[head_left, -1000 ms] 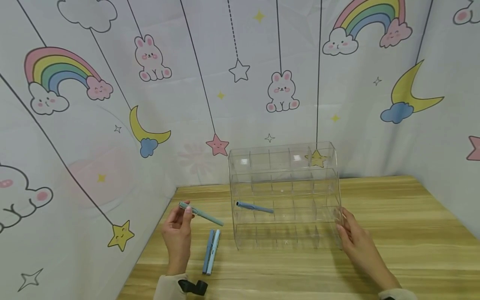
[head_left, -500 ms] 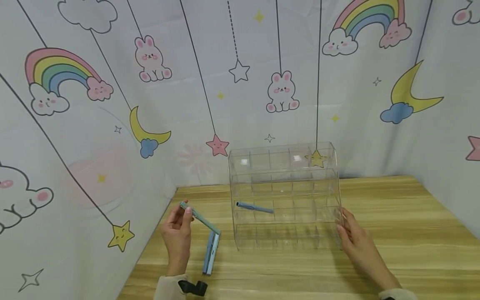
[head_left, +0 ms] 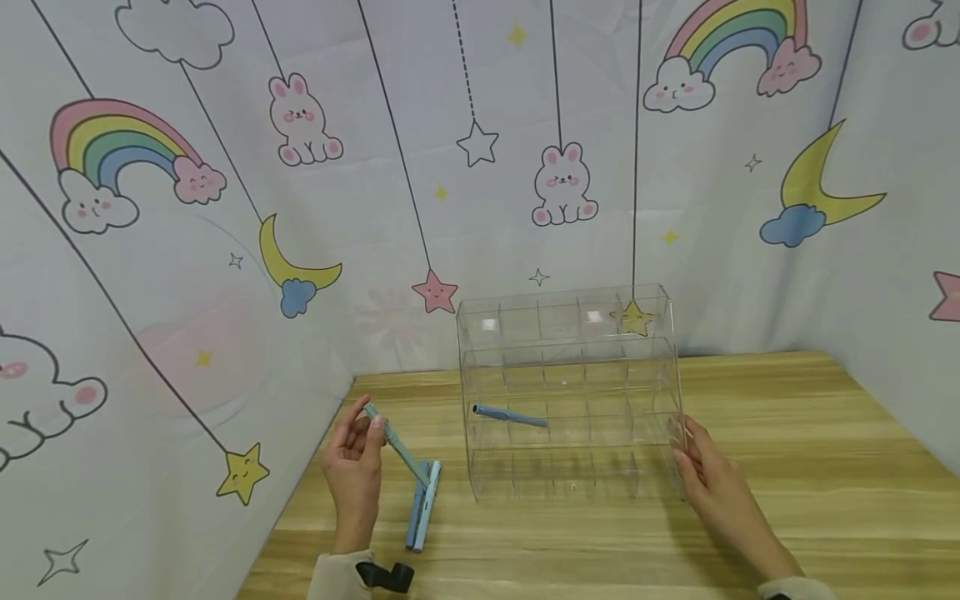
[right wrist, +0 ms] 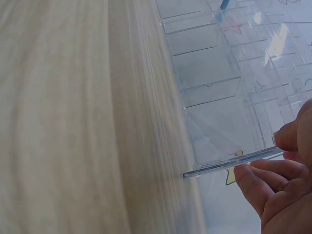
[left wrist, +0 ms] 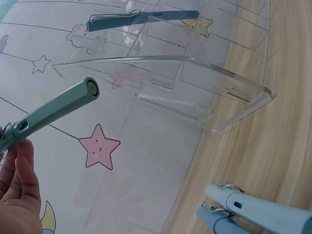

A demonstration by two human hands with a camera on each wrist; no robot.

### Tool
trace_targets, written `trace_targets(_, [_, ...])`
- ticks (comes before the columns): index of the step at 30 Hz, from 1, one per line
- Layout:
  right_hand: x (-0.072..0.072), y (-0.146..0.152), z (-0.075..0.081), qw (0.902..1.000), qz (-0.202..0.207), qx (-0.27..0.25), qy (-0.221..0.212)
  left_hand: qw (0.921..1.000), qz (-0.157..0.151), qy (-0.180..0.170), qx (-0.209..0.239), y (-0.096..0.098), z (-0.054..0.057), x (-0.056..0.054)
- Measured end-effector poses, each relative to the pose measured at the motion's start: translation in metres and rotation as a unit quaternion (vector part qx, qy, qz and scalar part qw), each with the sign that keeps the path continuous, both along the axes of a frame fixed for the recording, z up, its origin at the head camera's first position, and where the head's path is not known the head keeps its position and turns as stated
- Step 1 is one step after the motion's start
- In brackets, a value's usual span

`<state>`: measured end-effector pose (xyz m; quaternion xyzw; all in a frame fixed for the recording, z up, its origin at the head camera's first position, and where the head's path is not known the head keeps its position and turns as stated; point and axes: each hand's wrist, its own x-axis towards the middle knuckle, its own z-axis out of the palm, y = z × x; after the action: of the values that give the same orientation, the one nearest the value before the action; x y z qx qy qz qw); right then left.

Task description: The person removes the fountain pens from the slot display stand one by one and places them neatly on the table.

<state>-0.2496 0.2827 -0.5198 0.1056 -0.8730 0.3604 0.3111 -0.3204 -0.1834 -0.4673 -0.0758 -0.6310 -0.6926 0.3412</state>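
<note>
My left hand [head_left: 356, 462] pinches a green pen [head_left: 405, 457] near its upper end, the pen slanting down to the right. In the head view its lower end overlaps a light blue pen [head_left: 427, 508], which lies beside a darker blue pen [head_left: 414, 512] on the table. The left wrist view shows the green pen [left wrist: 61, 108] with the clear rack beyond it. My right hand [head_left: 716, 479] grips the right side panel of the clear acrylic rack [head_left: 570, 354], thumb and fingers on either face of its edge [right wrist: 234, 163]. Another blue pen [head_left: 510, 415] lies across compartments in the rack.
The rack has several tiers split by dividers and stands on a wood-grain table [head_left: 787, 433]. A white curtain [head_left: 390, 192] printed with rainbows, rabbits and stars hangs behind and at both sides. A black strap piece [head_left: 386, 575] sits at the left wrist.
The green pen has swung steeper in my left hand, its lower end moving down and left over the two pens on the table. My right hand has stayed on the rack.
</note>
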Motion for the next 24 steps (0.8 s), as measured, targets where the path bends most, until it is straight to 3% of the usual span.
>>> trace_targets(11, [-0.001, 0.000, -0.001, 0.9999, -0.007, 0.011, 0.009, 0.9965, 0.046, -0.027, -0.064, -0.006, -0.005, 0.000])
trace_targets(24, [-0.001, 0.000, -0.003, 0.9997, 0.003, 0.014, 0.020, 0.9899, 0.058, -0.044, -0.122, -0.008, -0.016, -0.001])
